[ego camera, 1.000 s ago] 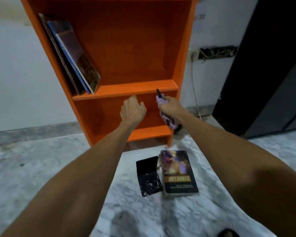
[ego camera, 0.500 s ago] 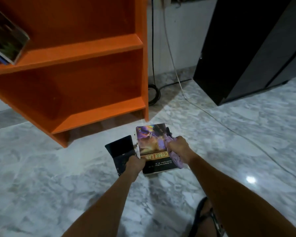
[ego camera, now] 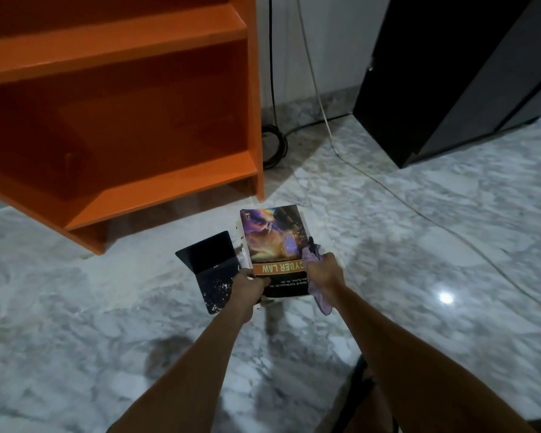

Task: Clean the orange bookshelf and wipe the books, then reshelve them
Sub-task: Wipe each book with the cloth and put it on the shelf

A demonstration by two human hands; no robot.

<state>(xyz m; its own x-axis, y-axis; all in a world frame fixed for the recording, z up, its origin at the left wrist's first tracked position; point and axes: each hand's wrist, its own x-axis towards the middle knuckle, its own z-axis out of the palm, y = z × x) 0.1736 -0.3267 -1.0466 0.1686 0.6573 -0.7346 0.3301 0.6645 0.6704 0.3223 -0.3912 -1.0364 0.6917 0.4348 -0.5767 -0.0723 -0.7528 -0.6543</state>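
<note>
Grey marble floor [ego camera: 450, 245], white wall [ego camera: 334, 42], black cabinet [ego camera: 450, 73]

Grey-white marble floor [ego camera: 419, 276]. Orange bookshelf [ego camera: 169, 179] stands on it at the far left. A dark folder [ego camera: 214, 270] lies open, flat, just in front of the shelf's right foot. Black cabinet [ego camera: 450, 82] stands far right. Coiled black cable [ego camera: 275, 145] lies between them; a white cord [ego camera: 388, 189] trails across the floor.

The left hand [ego camera: 251, 285] and right hand [ego camera: 324, 274] are bare, as are both forearms [ego camera: 200, 357]; a black sandal strap [ego camera: 358, 382] shows below.
</note>
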